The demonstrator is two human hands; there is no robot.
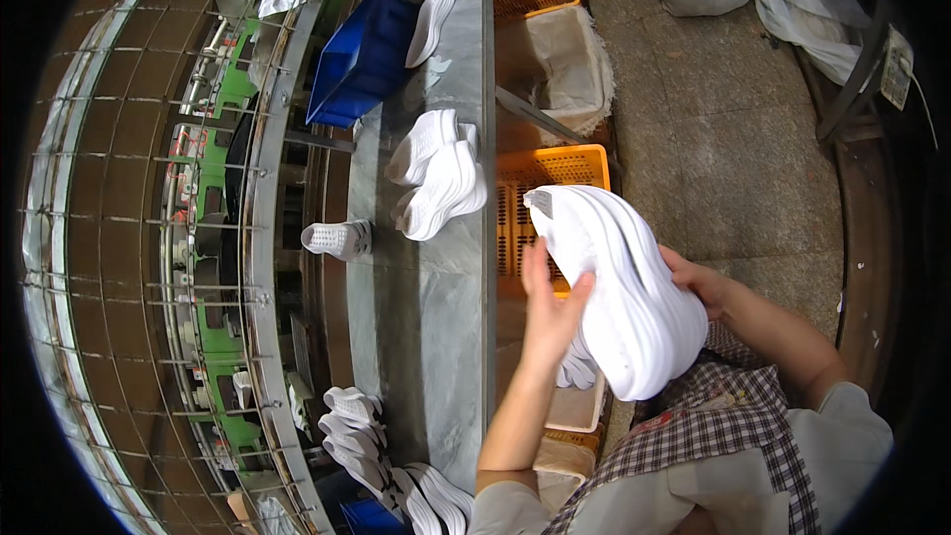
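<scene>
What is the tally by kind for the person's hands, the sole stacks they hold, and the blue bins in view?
Left hand and right hand: 2
Held stack of white soles: 1
Blue bins: 2, one only partly visible
Total: 5

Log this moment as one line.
left hand: holds white shoe-sole stack, left side | right hand: holds stack, right side | grey bench: other white shoe soles | yellow crate: partly behind stack
</scene>
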